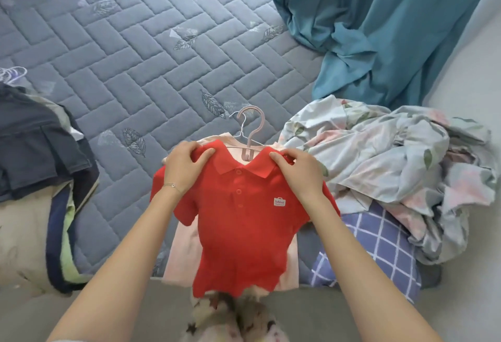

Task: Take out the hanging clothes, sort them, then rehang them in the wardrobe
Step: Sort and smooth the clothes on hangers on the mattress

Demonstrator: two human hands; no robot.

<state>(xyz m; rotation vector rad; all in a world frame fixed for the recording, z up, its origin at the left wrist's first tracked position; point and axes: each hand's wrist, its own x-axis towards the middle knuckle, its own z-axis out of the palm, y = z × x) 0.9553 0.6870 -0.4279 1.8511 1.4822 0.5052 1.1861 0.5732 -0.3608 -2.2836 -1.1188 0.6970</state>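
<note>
Far left of the left hand: a stack of dark navy clothes (35, 146) over beige and pale-green fabric, cut off by the frame edge, so the garment types are unclear. Beyond both hands lies a grey quilted mattress (135, 56) with a brick-pattern stitch and leaf prints.

The left hand (184, 168), with a thin bracelet (172, 185) on the wrist, grips the left shoulder of a red polo shirt (244, 227), thumb on the front. The shirt is a knit with a collar and three buttons, held flat between the hands, its hem hanging past the mattress edge. A pale pink garment (184, 249) lies beneath it, mostly hidden.

Just beyond the collar a pink plastic hanger (253, 130) sticks up; its arms are hidden inside the shirt. A thin wire hanger (242, 127) sits behind it, also mostly hidden.

A small chest label (280, 202) reads "MINI"; the line under it is too small to read.

The right hand (298, 176) pinches the right shoulder.

Right of it are blue checked fabric (379, 244), a crumpled floral sheet (393, 157) and, beyond, a teal curtain (393, 29).
</note>
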